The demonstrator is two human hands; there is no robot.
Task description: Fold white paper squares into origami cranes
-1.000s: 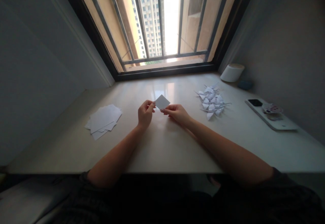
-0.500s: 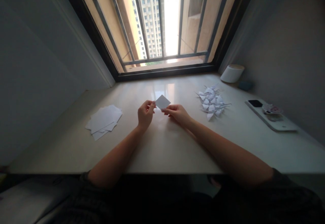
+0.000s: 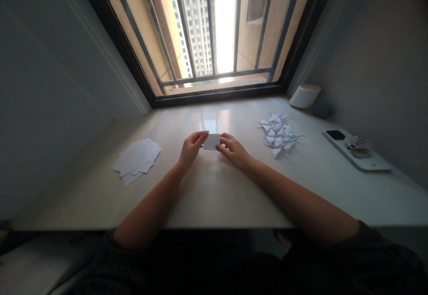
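Both my hands hold one small white paper rectangle (image 3: 211,142) just above the middle of a pale table (image 3: 214,197). My left hand (image 3: 191,149) pinches its left edge with fingers closed. My right hand (image 3: 233,149) pinches its right edge the same way. The paper lies level between them. To the left, a loose stack of white paper sheets (image 3: 136,159) rests flat on the table. On the right lies a pile of several small folded white paper pieces (image 3: 278,133).
A white phone (image 3: 356,154) with small trinkets on it lies at the far right. A white round container (image 3: 305,95) and a small dark dish (image 3: 323,110) stand in the back right corner. A barred window (image 3: 214,36) runs behind the table, walls on both sides.
The paper was tilted like a diamond with one corner up; now it sits level, and my two hands have closed in on its sides.
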